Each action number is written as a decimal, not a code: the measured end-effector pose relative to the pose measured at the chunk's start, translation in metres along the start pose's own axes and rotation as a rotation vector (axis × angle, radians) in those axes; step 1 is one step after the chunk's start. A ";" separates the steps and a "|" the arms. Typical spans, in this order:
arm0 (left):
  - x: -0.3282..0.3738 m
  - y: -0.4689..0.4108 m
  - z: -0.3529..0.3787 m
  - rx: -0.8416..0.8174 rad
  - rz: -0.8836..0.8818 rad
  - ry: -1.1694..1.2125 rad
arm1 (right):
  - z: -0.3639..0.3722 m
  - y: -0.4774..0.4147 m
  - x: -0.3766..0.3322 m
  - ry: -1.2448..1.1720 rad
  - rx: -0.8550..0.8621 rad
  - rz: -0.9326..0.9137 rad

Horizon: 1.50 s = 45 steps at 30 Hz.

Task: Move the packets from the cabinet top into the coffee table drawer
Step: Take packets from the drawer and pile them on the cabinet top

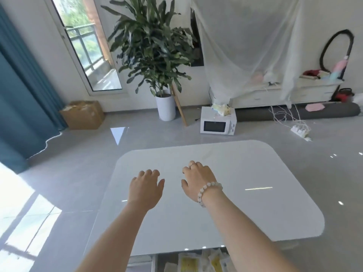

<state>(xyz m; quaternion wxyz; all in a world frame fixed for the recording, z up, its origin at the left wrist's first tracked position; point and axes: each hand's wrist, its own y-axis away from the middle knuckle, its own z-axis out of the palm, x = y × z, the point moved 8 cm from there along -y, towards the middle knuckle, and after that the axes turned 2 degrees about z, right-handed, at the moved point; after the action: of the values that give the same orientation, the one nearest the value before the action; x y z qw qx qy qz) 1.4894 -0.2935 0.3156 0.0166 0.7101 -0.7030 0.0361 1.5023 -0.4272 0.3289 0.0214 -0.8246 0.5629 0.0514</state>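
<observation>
My left hand (146, 186) and my right hand (197, 178) hover side by side over the glossy white coffee table (245, 203), fingers loosely curled, holding nothing. A bead bracelet circles my right wrist. Below the table's near edge the drawer (157, 262) stands pulled out, with several yellow-and-white packets (196, 262) lying in it, partly hidden by my right forearm. Far at the back right a low white cabinet (306, 91) carries coloured items on its top; whether any are packets I cannot tell.
A white microwave (218, 122) stands on the floor beyond the table, with a potted plant (166, 107), a cardboard box (83, 114) and a power strip (299, 130) with cords around it. A sheer net hangs over the cabinet. Teal curtains line the left.
</observation>
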 end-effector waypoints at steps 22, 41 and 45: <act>-0.280 0.287 -0.109 0.104 -0.871 -0.140 | -0.029 0.065 -0.384 -0.104 0.071 -0.827; -0.400 0.719 -0.118 0.115 -1.551 -0.176 | 0.010 0.370 -0.718 -0.134 0.005 -1.480; -0.397 0.797 -0.119 0.139 -1.637 -0.171 | 0.019 0.439 -0.760 -0.119 0.016 -1.576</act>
<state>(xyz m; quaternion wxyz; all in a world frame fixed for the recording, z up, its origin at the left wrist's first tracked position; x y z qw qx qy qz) 0.6862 0.1027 0.3826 -0.0597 0.9973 0.0419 0.0018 0.8183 0.1181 0.4024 0.0875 -0.9761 -0.1892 0.0612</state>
